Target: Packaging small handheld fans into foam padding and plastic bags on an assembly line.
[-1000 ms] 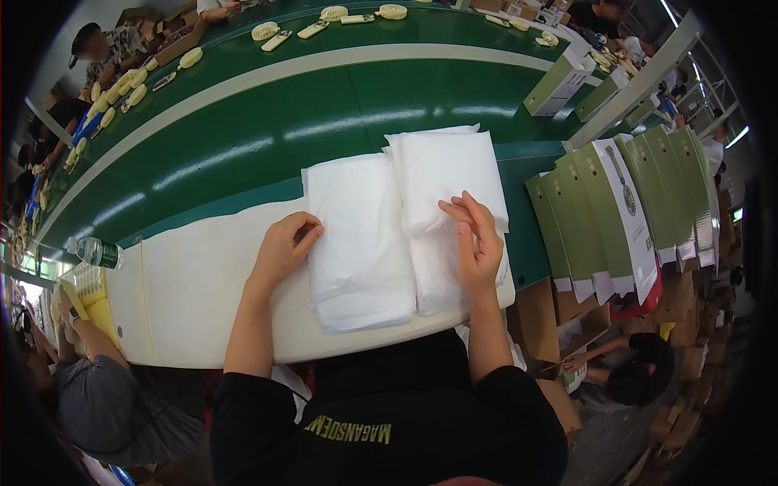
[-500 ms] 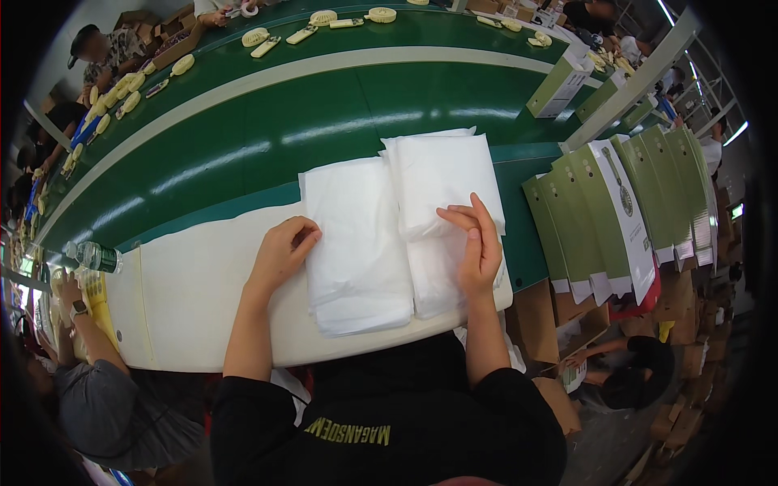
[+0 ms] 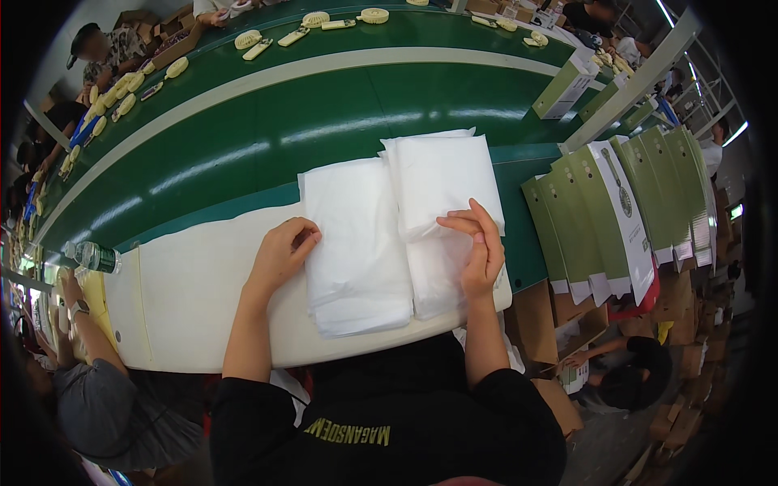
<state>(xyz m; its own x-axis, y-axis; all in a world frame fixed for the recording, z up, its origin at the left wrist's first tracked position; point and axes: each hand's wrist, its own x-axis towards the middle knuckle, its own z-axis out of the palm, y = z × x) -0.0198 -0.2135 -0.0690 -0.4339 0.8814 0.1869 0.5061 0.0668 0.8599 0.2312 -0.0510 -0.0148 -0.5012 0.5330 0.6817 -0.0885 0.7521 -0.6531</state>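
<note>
Two stacks of thin white bags lie side by side on the pale table before me, the left stack [image 3: 356, 243] a little nearer than the right stack [image 3: 442, 182]. My left hand [image 3: 285, 249] is loosely curled at the left stack's edge, with no object visible in its fingers. Over the lower part of the right stack, my right hand [image 3: 480, 257] has its fingers extended and apart, holding nothing. Whether its fingertips touch the bags I cannot tell.
Green-and-white boxes [image 3: 596, 215] stand in a row at right, above open cartons [image 3: 531, 320]. A plastic bottle [image 3: 97, 257] lies at the table's left end. Beyond runs a green conveyor [image 3: 324, 109] with cream handheld fans [image 3: 247, 39]. Co-workers sit around, one close at left [image 3: 121, 413].
The fans on the far belt have shifted slightly left. My right hand has dipped a little, while my left hand and both stacks stay put. The left co-worker's hand has moved slightly.
</note>
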